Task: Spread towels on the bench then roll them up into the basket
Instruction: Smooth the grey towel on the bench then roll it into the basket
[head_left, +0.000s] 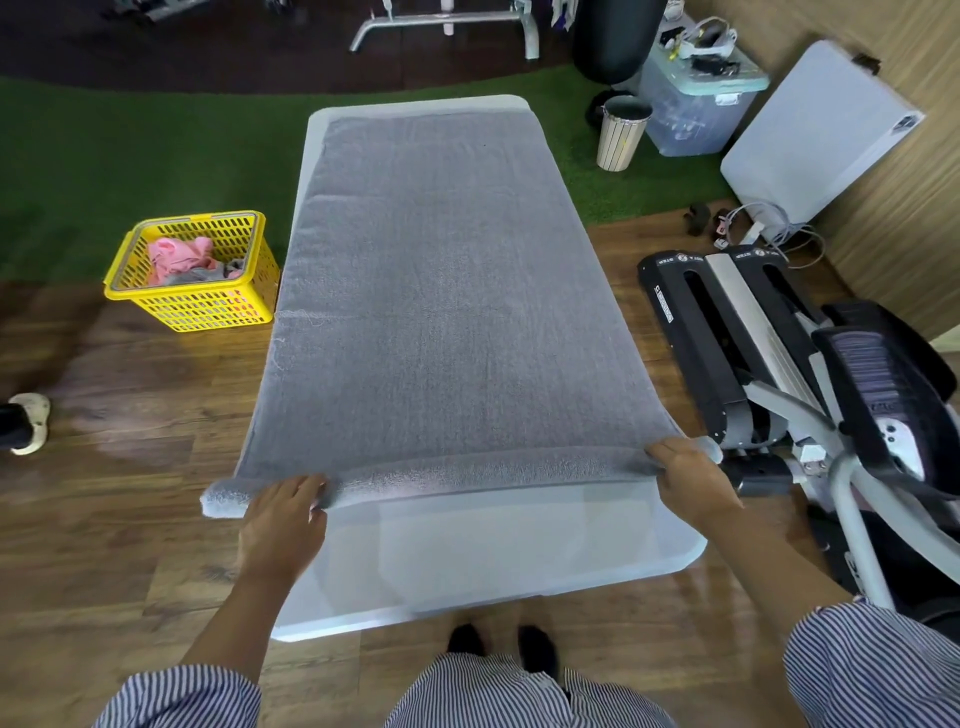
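A grey towel (441, 291) lies spread flat along the white padded bench (493, 551). Its near end is turned over into a thin roll across the bench's width. My left hand (283, 519) rests on the roll's left end, fingers laid over it. My right hand (691, 478) lies on the roll's right end, fingers curved over the fold. A yellow plastic basket (228, 306) stands on the floor left of the bench, holding a pink towel (176, 254) and a grey cloth.
An exercise stepper machine (769, 364) crowds the bench's right side. A slatted bin (621, 132), a clear storage box (696, 104) and a white panel (815, 135) stand at the back right. Wooden floor lies to the left, green turf beyond.
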